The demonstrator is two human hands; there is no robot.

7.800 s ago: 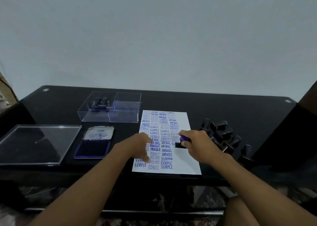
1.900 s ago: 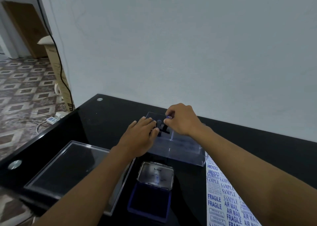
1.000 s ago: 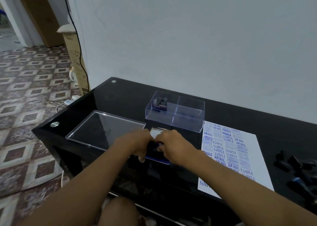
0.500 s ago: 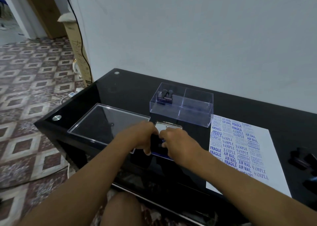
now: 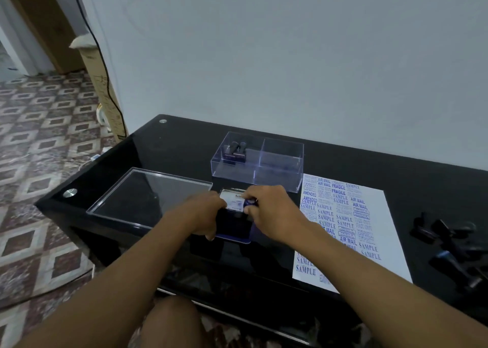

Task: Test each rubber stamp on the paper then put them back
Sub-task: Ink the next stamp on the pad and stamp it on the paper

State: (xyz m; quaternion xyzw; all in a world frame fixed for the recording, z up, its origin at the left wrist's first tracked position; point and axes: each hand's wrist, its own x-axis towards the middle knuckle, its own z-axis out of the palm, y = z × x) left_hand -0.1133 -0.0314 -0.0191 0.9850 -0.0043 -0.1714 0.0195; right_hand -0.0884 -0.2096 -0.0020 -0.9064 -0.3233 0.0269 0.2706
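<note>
An open ink pad (image 5: 233, 232) lies near the table's front edge, its labelled lid (image 5: 231, 199) folded back. My left hand (image 5: 203, 213) grips the pad's left side. My right hand (image 5: 273, 210) is closed on a small rubber stamp with a blue top (image 5: 249, 202), held over the pad's right part. The stamp's face is hidden by my fingers. A white paper (image 5: 375, 231) covered in blue prints lies to the right. A clear box (image 5: 280, 162) behind the pad holds a few dark stamps (image 5: 235, 150) in its left compartment.
The clear box's flat lid (image 5: 148, 197) lies left of the ink pad. Several loose black stamps (image 5: 449, 242) are piled at the table's right end. The black glass table (image 5: 169, 146) stands against a pale wall, with patterned floor on the left.
Both hands came from the clear box down to the ink pad. Over the last second they stay there, the left on the pad, the right with the stamp above it.
</note>
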